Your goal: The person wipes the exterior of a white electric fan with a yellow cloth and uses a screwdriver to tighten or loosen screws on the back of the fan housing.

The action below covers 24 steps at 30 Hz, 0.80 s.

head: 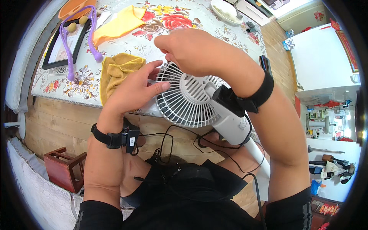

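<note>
A white electric fan (191, 100) leans its round grille over the table's near edge, its rear side and motor housing (233, 128) towards me. From the housing a white pole (260, 159) slants down to the right. My left hand (139, 83) grips the grille's left rim, thumb on the ribs and fingers partly hidden behind. Across the top of the grille arches my right hand (189, 51), its fingers curled at the upper rim. Whether anything is pinched in those fingers is hidden. Beside my left hand lies a crumpled mustard-yellow cloth (119, 69).
On the flowered tablecloth (141, 47) are a paler yellow cloth (120, 24), a purple massager (93, 43), a black frame (77, 49), an orange basket (76, 7) and a white bowl (225, 13). Black cables (172, 141) hang below the fan. A wooden stool (64, 169) stands lower left.
</note>
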Each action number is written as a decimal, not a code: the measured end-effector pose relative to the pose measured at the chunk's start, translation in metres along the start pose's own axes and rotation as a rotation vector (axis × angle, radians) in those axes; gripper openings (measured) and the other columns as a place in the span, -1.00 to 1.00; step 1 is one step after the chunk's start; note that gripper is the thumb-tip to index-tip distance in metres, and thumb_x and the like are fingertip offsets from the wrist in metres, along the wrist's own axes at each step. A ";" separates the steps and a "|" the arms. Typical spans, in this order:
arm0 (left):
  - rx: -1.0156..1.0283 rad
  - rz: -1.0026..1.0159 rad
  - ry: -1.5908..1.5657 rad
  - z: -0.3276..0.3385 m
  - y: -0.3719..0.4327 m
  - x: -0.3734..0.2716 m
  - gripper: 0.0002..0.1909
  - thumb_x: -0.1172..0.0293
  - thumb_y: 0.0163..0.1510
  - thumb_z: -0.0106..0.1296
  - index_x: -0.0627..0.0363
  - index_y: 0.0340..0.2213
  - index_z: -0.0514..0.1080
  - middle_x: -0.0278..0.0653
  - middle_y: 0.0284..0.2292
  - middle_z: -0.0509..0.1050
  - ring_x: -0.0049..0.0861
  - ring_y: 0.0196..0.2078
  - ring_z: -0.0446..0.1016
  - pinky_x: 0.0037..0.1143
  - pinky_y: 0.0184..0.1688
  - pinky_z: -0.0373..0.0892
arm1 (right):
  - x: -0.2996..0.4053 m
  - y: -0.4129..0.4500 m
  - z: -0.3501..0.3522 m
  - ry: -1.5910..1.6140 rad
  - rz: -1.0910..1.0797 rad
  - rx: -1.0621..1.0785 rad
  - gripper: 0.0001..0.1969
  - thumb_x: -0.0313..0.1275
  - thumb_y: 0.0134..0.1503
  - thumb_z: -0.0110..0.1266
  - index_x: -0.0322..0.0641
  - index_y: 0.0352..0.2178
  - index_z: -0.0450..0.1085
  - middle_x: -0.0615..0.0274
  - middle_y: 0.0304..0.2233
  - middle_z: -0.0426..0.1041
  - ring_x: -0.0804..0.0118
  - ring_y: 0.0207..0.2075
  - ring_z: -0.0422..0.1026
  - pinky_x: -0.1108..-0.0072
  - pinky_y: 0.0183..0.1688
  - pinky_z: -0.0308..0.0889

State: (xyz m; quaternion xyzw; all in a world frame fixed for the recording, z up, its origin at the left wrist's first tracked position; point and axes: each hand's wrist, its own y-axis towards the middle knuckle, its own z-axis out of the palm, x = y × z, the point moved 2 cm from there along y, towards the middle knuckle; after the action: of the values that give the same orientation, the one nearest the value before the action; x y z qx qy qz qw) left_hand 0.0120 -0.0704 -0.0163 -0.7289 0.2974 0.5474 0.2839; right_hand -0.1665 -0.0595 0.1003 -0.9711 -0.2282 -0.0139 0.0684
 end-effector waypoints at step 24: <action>0.003 -0.093 -0.160 -0.010 0.003 0.010 -0.37 0.35 0.28 0.14 0.24 0.29 0.22 -0.14 0.05 0.46 -0.48 0.10 0.43 -0.46 0.13 0.40 | -0.004 -0.007 0.009 -0.155 0.006 -0.131 -0.80 -0.37 0.07 0.19 -0.22 -0.33 0.65 -0.01 -0.35 0.64 0.02 -0.31 0.64 0.26 -0.28 0.51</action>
State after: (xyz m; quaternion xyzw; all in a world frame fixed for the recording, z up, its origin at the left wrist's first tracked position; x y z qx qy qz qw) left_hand 0.0182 -0.0813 -0.0236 -0.6956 0.2402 0.5896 0.3329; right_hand -0.1729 -0.0540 0.0925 -0.9724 -0.2283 0.0468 -0.0130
